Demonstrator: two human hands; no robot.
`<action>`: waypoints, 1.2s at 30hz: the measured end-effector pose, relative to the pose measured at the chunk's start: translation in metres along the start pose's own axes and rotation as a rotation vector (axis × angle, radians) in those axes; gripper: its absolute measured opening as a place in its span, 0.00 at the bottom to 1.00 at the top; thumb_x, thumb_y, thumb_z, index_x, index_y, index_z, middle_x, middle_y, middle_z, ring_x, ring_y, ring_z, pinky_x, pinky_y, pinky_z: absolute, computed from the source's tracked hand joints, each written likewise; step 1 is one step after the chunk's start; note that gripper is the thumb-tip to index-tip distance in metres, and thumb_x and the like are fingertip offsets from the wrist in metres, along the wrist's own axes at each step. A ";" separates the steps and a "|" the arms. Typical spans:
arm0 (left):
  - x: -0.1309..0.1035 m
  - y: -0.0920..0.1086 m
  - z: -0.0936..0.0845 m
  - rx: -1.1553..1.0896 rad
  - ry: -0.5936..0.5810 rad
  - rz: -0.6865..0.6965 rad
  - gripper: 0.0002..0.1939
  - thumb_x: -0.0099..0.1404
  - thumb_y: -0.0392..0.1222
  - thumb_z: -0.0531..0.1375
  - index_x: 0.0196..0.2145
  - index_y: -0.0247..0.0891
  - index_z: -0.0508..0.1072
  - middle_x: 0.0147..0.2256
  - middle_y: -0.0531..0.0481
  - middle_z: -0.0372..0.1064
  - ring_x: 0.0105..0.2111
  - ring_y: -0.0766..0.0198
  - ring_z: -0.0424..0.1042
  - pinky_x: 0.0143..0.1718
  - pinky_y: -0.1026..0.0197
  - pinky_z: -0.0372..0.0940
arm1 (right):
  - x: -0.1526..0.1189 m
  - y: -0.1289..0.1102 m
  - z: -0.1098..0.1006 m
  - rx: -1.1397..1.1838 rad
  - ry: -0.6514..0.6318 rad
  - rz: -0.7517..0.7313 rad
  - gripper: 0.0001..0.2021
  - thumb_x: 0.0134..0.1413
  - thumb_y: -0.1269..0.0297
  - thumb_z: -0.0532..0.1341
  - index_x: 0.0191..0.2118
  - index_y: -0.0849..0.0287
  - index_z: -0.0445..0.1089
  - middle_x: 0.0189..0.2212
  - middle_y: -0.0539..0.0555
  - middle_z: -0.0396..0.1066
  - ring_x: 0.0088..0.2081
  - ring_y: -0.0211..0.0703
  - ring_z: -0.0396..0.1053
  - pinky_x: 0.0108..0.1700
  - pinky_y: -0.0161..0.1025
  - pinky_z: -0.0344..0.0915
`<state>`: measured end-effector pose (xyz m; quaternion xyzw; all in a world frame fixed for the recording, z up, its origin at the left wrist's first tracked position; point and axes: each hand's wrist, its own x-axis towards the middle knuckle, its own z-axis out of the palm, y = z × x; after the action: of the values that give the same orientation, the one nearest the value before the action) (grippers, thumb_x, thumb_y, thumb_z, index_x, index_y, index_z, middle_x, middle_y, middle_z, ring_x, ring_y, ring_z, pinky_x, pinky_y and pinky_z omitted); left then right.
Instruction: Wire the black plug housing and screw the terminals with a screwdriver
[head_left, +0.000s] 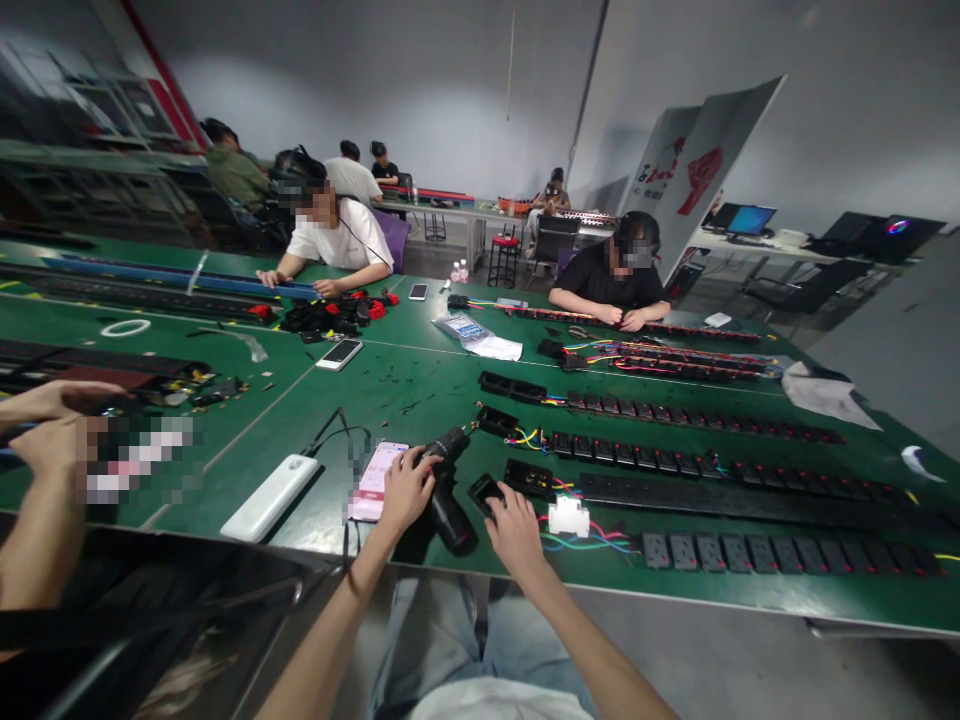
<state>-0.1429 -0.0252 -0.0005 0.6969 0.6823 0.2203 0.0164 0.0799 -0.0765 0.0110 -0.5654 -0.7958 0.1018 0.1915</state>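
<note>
My left hand (407, 487) rests at the power drill (450, 505), its fingers over the drill's body beside a phone with a lit pink and white screen (371, 484). The drill lies on the green table, its chuck towards the back right. My right hand (514, 525) is on a small black housing (487, 492) near the front edge, fingers touching its right side. Right of it are an open black end box (529, 478), a white breaker (568, 517) with coloured wires, and a row of black sockets (757, 553). The undersides of both hands are hidden.
A white power bank (271, 498) with a black cable lies to the left. Another person's hands (56, 430) work at the far left. Two people sit opposite. More socket strips (675, 410) and a plastic bag (480, 335) lie further back.
</note>
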 end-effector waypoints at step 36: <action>-0.085 0.138 0.027 -0.055 -0.213 0.275 0.25 0.57 0.44 0.61 0.52 0.47 0.63 0.43 0.46 0.64 0.46 0.52 0.62 0.58 0.41 0.46 | -0.056 0.161 -0.079 -0.013 0.169 0.059 0.22 0.54 0.70 0.55 0.56 0.59 0.60 0.46 0.60 0.65 0.49 0.50 0.62 0.52 0.49 0.59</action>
<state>-0.0015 -0.1089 -0.0049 0.8023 0.5688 0.1640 0.0771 0.2679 -0.0789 0.0110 -0.5963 -0.7606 0.0539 0.2512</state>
